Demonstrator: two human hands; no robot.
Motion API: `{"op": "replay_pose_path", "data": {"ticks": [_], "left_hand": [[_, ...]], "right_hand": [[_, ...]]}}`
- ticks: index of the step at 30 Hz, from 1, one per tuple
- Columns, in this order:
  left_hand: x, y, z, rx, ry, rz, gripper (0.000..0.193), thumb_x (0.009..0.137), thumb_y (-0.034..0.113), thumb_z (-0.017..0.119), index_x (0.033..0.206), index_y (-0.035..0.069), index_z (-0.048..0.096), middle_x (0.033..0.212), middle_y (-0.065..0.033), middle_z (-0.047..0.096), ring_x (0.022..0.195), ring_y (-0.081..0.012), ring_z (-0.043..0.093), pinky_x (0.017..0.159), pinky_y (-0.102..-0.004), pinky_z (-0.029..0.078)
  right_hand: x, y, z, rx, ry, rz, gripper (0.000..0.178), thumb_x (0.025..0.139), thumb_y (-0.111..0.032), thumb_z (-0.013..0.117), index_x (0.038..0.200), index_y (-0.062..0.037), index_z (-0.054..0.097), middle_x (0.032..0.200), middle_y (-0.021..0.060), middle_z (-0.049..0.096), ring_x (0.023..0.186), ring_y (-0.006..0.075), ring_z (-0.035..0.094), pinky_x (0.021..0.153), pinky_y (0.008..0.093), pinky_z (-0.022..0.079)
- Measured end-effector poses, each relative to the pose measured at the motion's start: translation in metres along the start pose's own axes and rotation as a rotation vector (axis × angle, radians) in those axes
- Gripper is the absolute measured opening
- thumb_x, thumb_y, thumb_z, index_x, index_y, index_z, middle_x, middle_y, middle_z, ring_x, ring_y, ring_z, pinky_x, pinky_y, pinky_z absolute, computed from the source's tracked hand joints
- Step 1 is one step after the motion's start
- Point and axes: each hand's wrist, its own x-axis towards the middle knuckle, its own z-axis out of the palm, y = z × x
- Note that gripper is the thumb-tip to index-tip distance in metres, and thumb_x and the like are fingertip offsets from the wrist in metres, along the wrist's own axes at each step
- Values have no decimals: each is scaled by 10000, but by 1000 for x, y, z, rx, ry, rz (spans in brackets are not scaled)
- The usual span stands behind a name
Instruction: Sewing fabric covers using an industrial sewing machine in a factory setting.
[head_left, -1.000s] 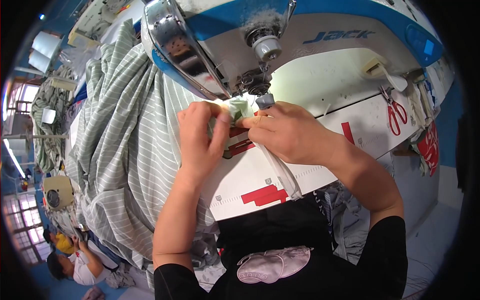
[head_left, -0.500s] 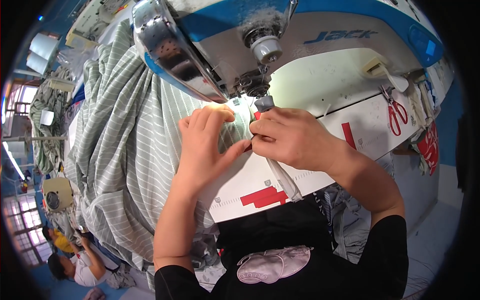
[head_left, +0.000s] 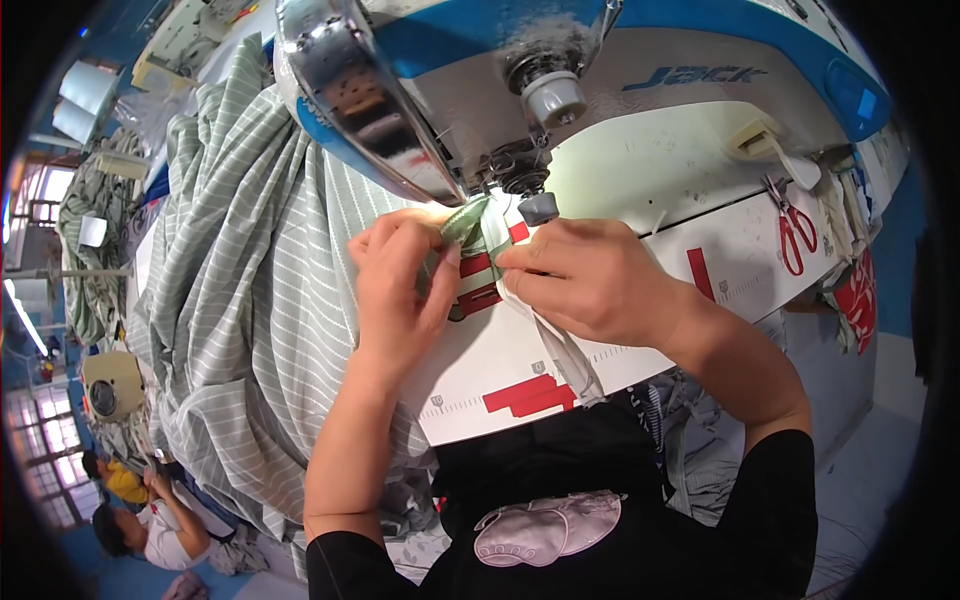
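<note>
Grey-green striped fabric [head_left: 270, 260] lies in heavy folds at the left and runs up to the needle area of the sewing machine [head_left: 690, 85]. With its fingers closed, my left hand [head_left: 395, 280] pinches the fabric's edge, which is lifted and folded just in front of the presser foot. My right hand [head_left: 590, 275] is closed too, its thumb and fingers pinching a narrow pale fabric strip [head_left: 565, 350] to the right of the fold. The strip's tail hangs over the white machine table [head_left: 460, 400] toward me. Fingers hide where strip and fabric meet.
Red-handled scissors [head_left: 795, 235] lie at the right of the table. Red tape pieces [head_left: 530, 395] mark its surface along a printed scale. More striped cloth [head_left: 95, 240] is heaped at the far left. Two people [head_left: 165, 525] sit at the lower left.
My left hand has drawn the fabric edge up and left, its thumb now away from my right hand. Red tape beneath is uncovered. My right hand stays almost in place.
</note>
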Motion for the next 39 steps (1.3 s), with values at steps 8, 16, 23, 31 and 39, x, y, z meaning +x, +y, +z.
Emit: {"op": "replay_pose_path", "data": {"ticks": [8, 16, 23, 31, 39], "left_hand": [[1, 4, 3, 17, -28, 78, 123, 826, 27, 734, 895, 61, 639, 901, -39, 659, 938, -208, 626, 896, -371, 349], [4, 12, 4, 107, -122, 139, 143, 807, 3, 738, 893, 75, 649, 964, -35, 698, 962, -210, 624, 929, -362, 355], [5, 21, -4, 172, -212, 205, 179, 780, 70, 752, 944, 90, 683, 1074, -1, 733, 982, -189, 624, 946, -414, 334], [-1, 23, -13, 208, -289, 214, 352, 772, 150, 782, 1120, 114, 745, 1150, -7, 714, 1025, -199, 614, 956, -433, 336], [-3, 24, -16, 149, -299, 134, 378, 755, 118, 796, 1130, 121, 751, 1066, -6, 680, 994, -193, 611, 927, -420, 349]], "right_hand": [[-3, 1, 2, -8, -1, -9, 86, 780, -121, 679, 865, -114, 667, 980, -25, 684, 914, 155, 653, 729, 308, 557], [-4, 2, 0, -12, -49, -14, 88, 794, -122, 669, 882, -122, 668, 982, -27, 674, 925, 162, 644, 746, 318, 552], [2, 5, -14, 94, -101, 39, 136, 812, -60, 672, 937, -111, 688, 947, -3, 653, 893, 201, 638, 728, 336, 551], [3, 11, -7, 222, -35, 275, 421, 841, 89, 646, 1212, -103, 703, 1063, 120, 644, 895, 284, 642, 760, 382, 545], [3, 9, -3, 88, -86, 251, 269, 831, 10, 697, 1081, -81, 733, 968, 73, 554, 828, 263, 631, 679, 376, 539]]}}
